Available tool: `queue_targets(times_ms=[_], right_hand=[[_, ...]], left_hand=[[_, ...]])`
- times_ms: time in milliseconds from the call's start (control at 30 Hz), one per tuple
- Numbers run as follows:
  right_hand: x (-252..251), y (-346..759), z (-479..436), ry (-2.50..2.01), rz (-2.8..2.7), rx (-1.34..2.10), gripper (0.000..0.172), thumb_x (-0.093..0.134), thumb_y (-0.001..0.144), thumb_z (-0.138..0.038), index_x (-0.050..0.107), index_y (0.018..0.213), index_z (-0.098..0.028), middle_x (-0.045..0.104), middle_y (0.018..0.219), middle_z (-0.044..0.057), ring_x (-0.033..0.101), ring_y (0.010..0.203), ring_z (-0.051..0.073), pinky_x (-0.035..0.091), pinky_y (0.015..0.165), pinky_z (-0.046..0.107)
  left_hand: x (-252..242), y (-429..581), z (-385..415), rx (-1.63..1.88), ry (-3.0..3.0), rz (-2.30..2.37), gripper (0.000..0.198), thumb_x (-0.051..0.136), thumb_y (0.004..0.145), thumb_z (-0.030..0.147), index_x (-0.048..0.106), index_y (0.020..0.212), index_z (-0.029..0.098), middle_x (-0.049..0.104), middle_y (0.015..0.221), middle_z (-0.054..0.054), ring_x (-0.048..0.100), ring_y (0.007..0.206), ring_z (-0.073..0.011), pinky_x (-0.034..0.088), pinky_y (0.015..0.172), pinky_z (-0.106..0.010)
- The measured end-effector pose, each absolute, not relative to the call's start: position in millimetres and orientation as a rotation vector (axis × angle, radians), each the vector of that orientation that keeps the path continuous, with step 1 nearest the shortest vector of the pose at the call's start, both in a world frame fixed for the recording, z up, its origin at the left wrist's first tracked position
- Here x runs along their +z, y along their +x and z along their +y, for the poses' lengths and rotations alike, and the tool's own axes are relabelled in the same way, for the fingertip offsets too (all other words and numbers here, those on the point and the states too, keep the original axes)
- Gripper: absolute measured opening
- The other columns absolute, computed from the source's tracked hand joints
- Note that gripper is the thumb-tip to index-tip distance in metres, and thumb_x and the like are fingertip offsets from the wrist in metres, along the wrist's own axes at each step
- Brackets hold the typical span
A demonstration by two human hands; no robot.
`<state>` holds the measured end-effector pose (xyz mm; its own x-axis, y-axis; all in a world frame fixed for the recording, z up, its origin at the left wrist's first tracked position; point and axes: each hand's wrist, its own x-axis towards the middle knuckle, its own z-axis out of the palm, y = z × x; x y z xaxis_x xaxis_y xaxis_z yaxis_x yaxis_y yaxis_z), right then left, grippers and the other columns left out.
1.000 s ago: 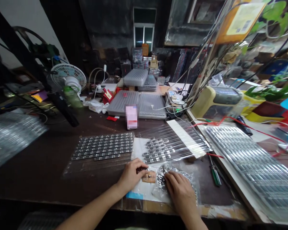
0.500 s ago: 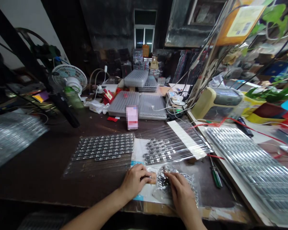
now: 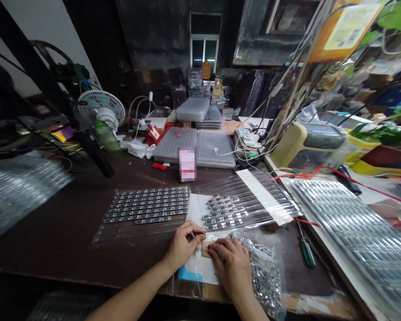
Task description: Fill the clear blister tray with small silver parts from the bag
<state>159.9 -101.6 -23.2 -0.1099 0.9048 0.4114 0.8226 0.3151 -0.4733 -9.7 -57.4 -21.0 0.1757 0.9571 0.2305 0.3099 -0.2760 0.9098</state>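
My left hand (image 3: 183, 244) is closed in a pinch above a white sheet (image 3: 191, 266) with blue patches. Whatever lies between its thumb and forefinger is too small to name. Right beside it, my right hand (image 3: 233, 264) curls its fingertips down at the edge of a small orange-brown block (image 3: 206, 249). The fingers hide what they grip. A clear plastic bag (image 3: 269, 278) of shiny metal parts lies against the right hand. Just beyond, a clear ribbed tray (image 3: 270, 189) carries short rows of small metal pieces (image 3: 224, 211).
Another ribbed tray (image 3: 149, 205) with long filled rows lies to the left. A green-handled screwdriver (image 3: 306, 252) rests at the right. Stacked clear trays (image 3: 357, 232) stand on the right ledge, and a pink-and-white box (image 3: 187, 165) stands behind. A fan (image 3: 101, 107) is at back left.
My right hand has moved left from the bag of metal parts to the orange-brown block. My left hand has come off the block, its pinch now slightly higher and farther away.
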Motion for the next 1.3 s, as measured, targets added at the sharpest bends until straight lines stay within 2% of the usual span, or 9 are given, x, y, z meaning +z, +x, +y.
queue_targets(times_ms=[267, 367, 467, 533, 600, 800, 1033, 1167, 1300], right_hand=[[-27.9, 158.3, -104.8, -1.562, -2.01, 0.113, 0.018, 0.057, 0.086, -0.027, 0.069, 0.095, -0.036, 0.064, 0.086, 0.001, 0.053, 0.08, 0.017, 0.035, 0.07, 0.031], [-26.4, 167.1, -104.9, -1.568, -2.058, 0.047, 0.023, 0.055, 0.086, -0.028, 0.066, 0.105, -0.034, 0.066, 0.091, 0.001, 0.055, 0.081, 0.018, 0.038, 0.07, 0.031], [-24.4, 191.8, -107.2, -1.517, -2.197, -0.121, 0.037, 0.051, 0.086, -0.021, 0.058, 0.121, -0.031, 0.066, 0.108, 0.002, 0.055, 0.094, 0.019, 0.04, 0.076, 0.031], [-24.6, 212.5, -110.5, -1.41, -2.37, -0.262, 0.045, 0.048, 0.084, -0.015, 0.053, 0.125, -0.033, 0.062, 0.119, -0.001, 0.052, 0.107, 0.018, 0.039, 0.082, 0.03], [-27.1, 229.9, -114.8, -1.296, -2.493, -0.368, 0.048, 0.046, 0.084, -0.013, 0.052, 0.126, -0.035, 0.061, 0.122, -0.004, 0.05, 0.112, 0.016, 0.037, 0.086, 0.029], [-37.1, 241.0, -122.2, -1.306, -2.357, -0.339, 0.033, 0.038, 0.09, -0.013, 0.062, 0.109, -0.024, 0.067, 0.104, 0.002, 0.056, 0.098, 0.015, 0.038, 0.086, 0.028], [-32.8, 226.0, -116.0, -1.41, -2.145, -0.231, 0.025, 0.037, 0.094, -0.022, 0.062, 0.098, -0.023, 0.066, 0.097, 0.004, 0.059, 0.087, 0.016, 0.043, 0.078, 0.029], [-33.4, 224.4, -113.9, -1.403, -2.064, -0.19, 0.02, 0.04, 0.094, -0.023, 0.06, 0.097, -0.022, 0.064, 0.093, 0.004, 0.058, 0.084, 0.016, 0.045, 0.077, 0.028], [-35.8, 225.8, -113.7, -1.394, -2.056, -0.175, 0.023, 0.038, 0.094, -0.024, 0.058, 0.106, -0.022, 0.064, 0.093, 0.005, 0.058, 0.085, 0.016, 0.047, 0.076, 0.029]], left_hand=[[-20.1, -7.2, -58.7, 1.074, 1.723, 1.215, 0.011, 0.064, 0.079, 0.024, 0.072, 0.083, 0.018, 0.068, 0.082, -0.006, 0.062, 0.077, -0.0175, 0.047, 0.065, -0.025], [-20.7, -7.8, -58.6, 1.053, 1.72, 1.234, 0.012, 0.063, 0.079, 0.025, 0.072, 0.083, 0.018, 0.068, 0.082, -0.006, 0.062, 0.076, -0.0175, 0.046, 0.064, -0.025], [-20.2, -9.2, -56.2, 1.043, 1.691, 1.254, 0.015, 0.062, 0.079, 0.027, 0.072, 0.083, 0.017, 0.069, 0.083, -0.007, 0.063, 0.079, -0.0184, 0.047, 0.065, -0.025], [-18.4, -8.8, -52.5, 1.023, 1.655, 1.269, 0.016, 0.062, 0.079, 0.027, 0.072, 0.083, 0.016, 0.07, 0.084, -0.008, 0.064, 0.079, -0.0188, 0.048, 0.067, -0.026], [-15.6, -6.0, -47.8, 1.013, 1.62, 1.282, 0.015, 0.063, 0.077, 0.026, 0.072, 0.082, 0.015, 0.071, 0.083, -0.008, 0.064, 0.079, -0.019, 0.049, 0.069, -0.026], [-6.2, 14.7, -47.6, 0.993, 1.632, 1.274, 0.011, 0.064, 0.076, 0.022, 0.073, 0.079, 0.017, 0.071, 0.079, -0.005, 0.063, 0.076, -0.0179, 0.048, 0.067, -0.025], [-7.9, 26.3, -73.1, 0.874, 1.948, 1.207, 0.013, 0.072, 0.072, 0.016, 0.075, 0.082, 0.023, 0.066, 0.081, -0.003, 0.061, 0.078, -0.0173, 0.046, 0.071, -0.028], [-15.5, 26.3, -75.4, 0.863, 2.08, 1.178, 0.012, 0.073, 0.072, 0.015, 0.074, 0.081, 0.023, 0.066, 0.08, -0.003, 0.06, 0.08, -0.0177, 0.045, 0.072, -0.028], [-20.0, 25.8, -74.2, 0.867, 2.103, 1.154, 0.01, 0.072, 0.074, 0.015, 0.073, 0.081, 0.022, 0.066, 0.08, -0.003, 0.06, 0.079, -0.0174, 0.045, 0.072, -0.028]])
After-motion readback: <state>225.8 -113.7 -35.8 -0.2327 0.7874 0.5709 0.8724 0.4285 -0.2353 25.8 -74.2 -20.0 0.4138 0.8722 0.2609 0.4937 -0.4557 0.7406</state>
